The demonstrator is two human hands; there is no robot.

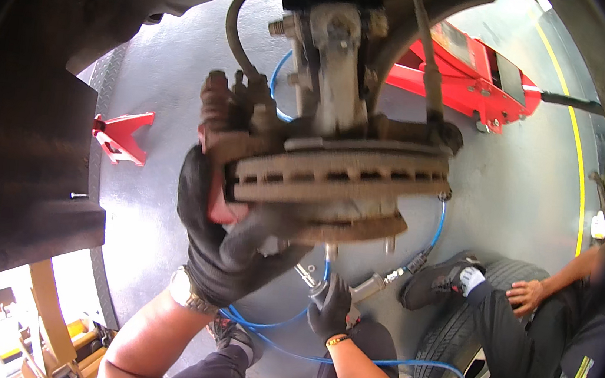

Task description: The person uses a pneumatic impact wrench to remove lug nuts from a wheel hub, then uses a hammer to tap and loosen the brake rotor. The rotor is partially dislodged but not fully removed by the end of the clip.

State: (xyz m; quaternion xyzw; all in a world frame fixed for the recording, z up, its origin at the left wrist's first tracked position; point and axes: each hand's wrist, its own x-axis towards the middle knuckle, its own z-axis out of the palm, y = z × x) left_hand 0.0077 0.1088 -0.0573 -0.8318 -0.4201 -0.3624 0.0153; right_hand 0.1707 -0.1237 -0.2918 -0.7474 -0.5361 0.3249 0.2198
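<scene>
- Head view looks up under a raised car at a rusty ventilated steel brake disc [341, 175], sitting at the centre of the picture with its edge toward the camera.
- Left hand [225, 244], in a black work glove, is clasped around the red-painted brake caliper [221, 131] at the disc's 9 o'clock side, fingers curled under the disc's lower rim.
- A silver wristwatch [183, 291] sits on the left wrist, at 7 o'clock from the disc.
- Right hand [330, 308], also in a black glove, is closed on a silver air tool [366, 286] at 6 o'clock below the disc.
- A thin blue coiled air hose [287, 322] runs from that tool across the grey floor and up past the disc at 4 o'clock.
- A black rubber brake hose [235, 28] arcs above the caliper at 11 o'clock.
- A red floor jack [472, 74] lies at 1 o'clock; a red jack stand [122, 135] stands at 9 o'clock, well apart.
- Another person in dark clothes sits on a black tyre [450, 333] at 4 o'clock, one bare hand [525, 295] resting on a knee.
</scene>
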